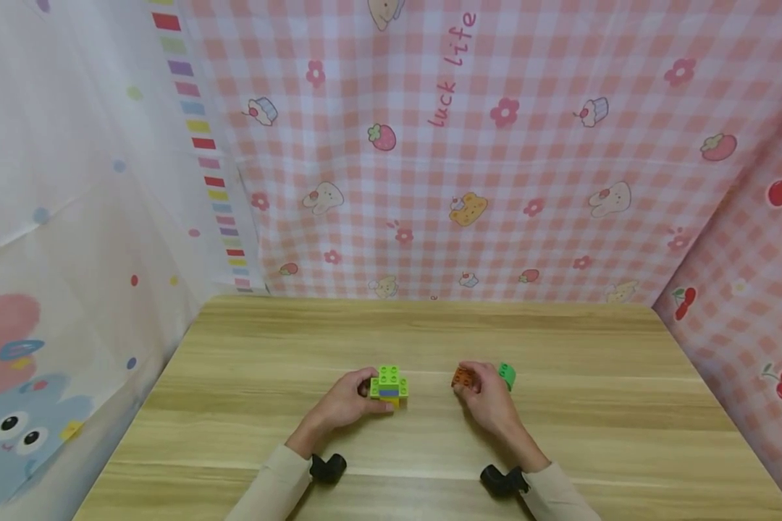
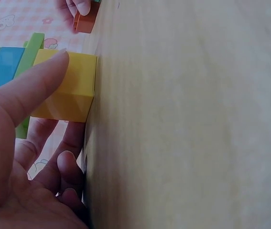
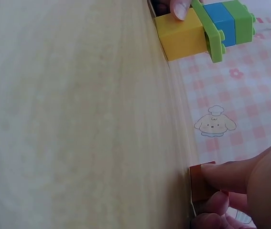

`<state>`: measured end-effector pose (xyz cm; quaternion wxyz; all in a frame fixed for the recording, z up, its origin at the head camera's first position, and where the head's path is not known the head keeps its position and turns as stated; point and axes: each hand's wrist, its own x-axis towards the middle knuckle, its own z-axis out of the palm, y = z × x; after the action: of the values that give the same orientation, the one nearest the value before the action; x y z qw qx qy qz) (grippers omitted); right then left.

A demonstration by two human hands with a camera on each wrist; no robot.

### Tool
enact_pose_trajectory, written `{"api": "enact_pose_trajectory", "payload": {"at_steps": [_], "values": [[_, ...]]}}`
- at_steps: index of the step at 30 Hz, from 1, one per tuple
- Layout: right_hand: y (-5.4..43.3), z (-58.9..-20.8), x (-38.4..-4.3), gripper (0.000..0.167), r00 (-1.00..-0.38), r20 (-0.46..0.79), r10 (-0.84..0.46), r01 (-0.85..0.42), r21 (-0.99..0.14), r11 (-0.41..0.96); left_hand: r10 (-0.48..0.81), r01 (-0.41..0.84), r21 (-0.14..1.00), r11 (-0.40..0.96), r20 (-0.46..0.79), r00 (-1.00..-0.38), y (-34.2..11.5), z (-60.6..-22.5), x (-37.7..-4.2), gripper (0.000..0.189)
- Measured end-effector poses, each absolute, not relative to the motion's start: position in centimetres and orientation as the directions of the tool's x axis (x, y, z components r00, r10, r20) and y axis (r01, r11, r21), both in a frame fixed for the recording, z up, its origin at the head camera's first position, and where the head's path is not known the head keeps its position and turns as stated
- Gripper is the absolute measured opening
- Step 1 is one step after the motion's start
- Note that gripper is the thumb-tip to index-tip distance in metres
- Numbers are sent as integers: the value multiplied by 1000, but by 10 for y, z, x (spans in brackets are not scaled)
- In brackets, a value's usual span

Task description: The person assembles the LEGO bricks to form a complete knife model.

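My left hand [image 1: 345,399] holds a stack of toy building bricks [image 1: 389,376] upright at the middle of the table. The stack has a yellow block [image 2: 80,86] at the bottom, a wide light-green plate [image 3: 214,38] over it, then a blue brick [image 3: 220,21] and a light-green brick [image 3: 238,21] on top. Thumb and fingers grip the yellow block from opposite sides. To the right, my right hand [image 1: 489,399] pinches an orange-brown brick [image 1: 463,377], its thumb across the brick's side. Just beyond that hand lies a green brick [image 1: 507,374], partly hidden by it.
The wooden table [image 1: 267,340] runs back to a pink checked curtain [image 1: 423,174]. A white patterned curtain [image 1: 91,181] hangs along the left side, another checked one [image 1: 749,289] along the right. Black wrist mounts [image 1: 329,469] sit on both forearms.
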<state>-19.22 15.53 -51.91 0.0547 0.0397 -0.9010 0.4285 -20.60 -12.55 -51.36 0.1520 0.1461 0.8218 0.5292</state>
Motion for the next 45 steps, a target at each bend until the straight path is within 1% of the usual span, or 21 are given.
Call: {"api": "enact_pose_trajectory", "payload": {"at_steps": [8,12,16,26,34,45], "values": [[156,-518,-193,39,-990,134,-31,-121,-742,659,398,76,912,404,-100,-912,-124,-516,-207,34],[156,-516,-193,37,-993,115,-34,-109,-746,656,400,79,906,416,-104,-911,-124,-515,-207,35],[155,-513,-193,37,-994,96,-42,-101,-763,639,402,85,905,418,-100,-910,-124,-515,-206,34],[150,-502,-195,40,-992,100,-79,-127,-814,567,401,83,906,416,-101,-910,-126,-514,-205,34],[140,-485,-197,41,-982,144,-121,-188,-813,552,399,57,910,411,-123,-909,-127,-514,-206,33],[131,-468,-199,40,-969,179,-171,-243,-820,518,395,75,907,414,-105,-913,-125,-516,-207,32]]}}
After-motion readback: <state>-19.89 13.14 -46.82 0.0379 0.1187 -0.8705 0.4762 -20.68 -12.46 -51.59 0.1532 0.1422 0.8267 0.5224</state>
